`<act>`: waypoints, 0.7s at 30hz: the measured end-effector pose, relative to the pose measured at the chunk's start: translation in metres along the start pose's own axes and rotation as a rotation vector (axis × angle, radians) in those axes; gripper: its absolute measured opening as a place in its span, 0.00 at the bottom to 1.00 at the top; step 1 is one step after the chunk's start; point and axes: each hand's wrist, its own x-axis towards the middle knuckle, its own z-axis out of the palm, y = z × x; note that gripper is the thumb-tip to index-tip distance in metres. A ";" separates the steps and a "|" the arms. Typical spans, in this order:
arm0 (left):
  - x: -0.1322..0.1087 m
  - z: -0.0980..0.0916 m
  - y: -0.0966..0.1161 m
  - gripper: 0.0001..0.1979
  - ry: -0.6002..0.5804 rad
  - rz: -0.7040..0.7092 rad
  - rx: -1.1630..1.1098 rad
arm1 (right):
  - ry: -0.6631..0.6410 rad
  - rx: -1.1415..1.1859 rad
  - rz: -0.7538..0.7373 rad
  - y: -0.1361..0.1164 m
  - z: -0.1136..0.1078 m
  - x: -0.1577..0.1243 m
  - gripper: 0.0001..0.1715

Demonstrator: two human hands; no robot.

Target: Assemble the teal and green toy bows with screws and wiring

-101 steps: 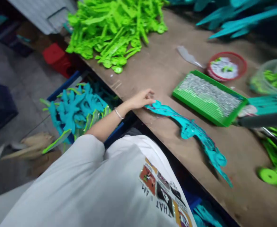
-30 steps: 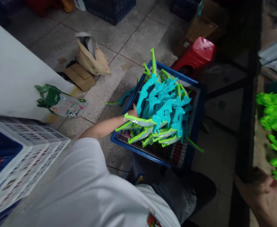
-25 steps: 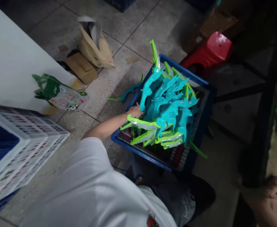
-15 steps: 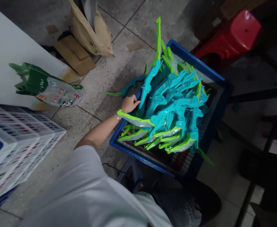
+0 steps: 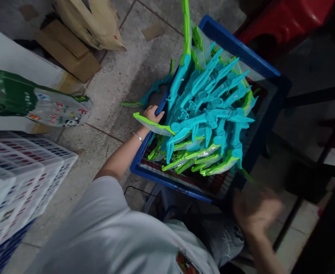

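A blue plastic crate is heaped with curved teal plastic pieces that have lime-green, partly clear arms. My left hand is closed around the crate's left rim, its thumb on the inner side. Just in front of that hand, one lime-green arm juts out past the rim. My right hand is smeared by motion near the crate's lower right corner, apart from the pieces. Whether it holds anything I cannot make out.
Another teal piece lies outside the crate on its left. White slatted baskets and a green-and-clear printed bag stand at left. Cardboard and a brown paper bag lie behind. A red plastic stool is at upper right.
My right hand has come into view at lower right. My left hand now wraps over the crate's rim. The crate looks closer, and some teal pieces in the heap lie differently.
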 end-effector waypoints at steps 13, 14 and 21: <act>0.016 0.016 -0.025 0.14 0.032 -0.071 -0.292 | -0.892 0.253 -0.369 -0.234 0.184 0.022 0.42; 0.021 0.019 -0.031 0.14 0.018 -0.086 -0.291 | -0.906 0.227 -0.363 -0.235 0.186 0.018 0.40; 0.055 0.043 -0.096 0.20 -0.018 -0.293 -0.072 | -1.095 0.247 -0.368 -0.231 0.194 0.009 0.40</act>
